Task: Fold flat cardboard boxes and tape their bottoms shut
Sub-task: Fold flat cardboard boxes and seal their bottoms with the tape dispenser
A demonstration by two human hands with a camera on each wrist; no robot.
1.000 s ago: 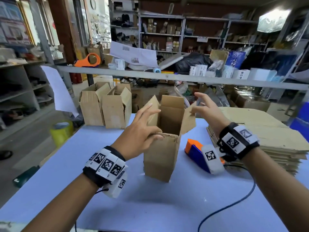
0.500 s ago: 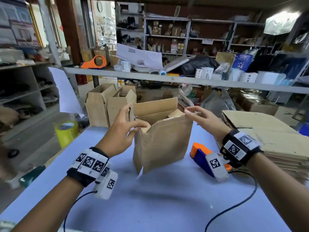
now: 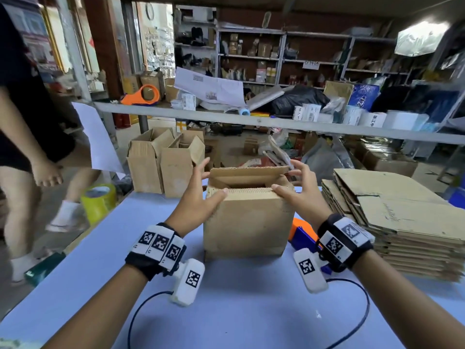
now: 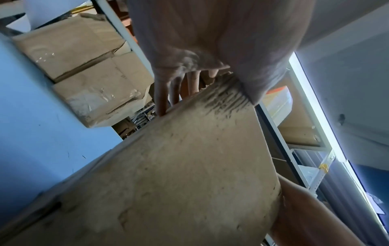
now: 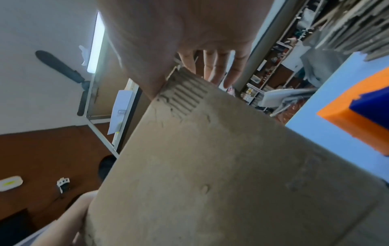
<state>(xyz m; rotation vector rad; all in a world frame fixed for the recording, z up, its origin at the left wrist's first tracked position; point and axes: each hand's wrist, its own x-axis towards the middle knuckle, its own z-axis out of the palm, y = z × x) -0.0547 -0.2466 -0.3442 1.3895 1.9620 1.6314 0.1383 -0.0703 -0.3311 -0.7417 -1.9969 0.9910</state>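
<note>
Both forearms reach forward, wrists level, each strapped with a marker band. Left hand point(image 3: 198, 197): thumb laid along the near top edge of the cardboard box point(image 3: 247, 222), fingers spread and extended past its left corner. Right hand point(image 3: 299, 195): mirrored, thumb on the near edge, fingers straight, spread over the right corner.

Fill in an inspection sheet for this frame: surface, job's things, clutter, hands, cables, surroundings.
Surface: blue table.
Job's things: open box stands upright at centre; flat cardboard stack at right; tape dispenser behind the right wrist; two folded boxes at the far edge.
Clutter: nothing seen.
Hands: left hand and right hand, fingers spread, thumbs on the near flap.
Cables: wrist camera cables trail on the table.
Surroundings: crowded shelves; a bystander at left.
</note>
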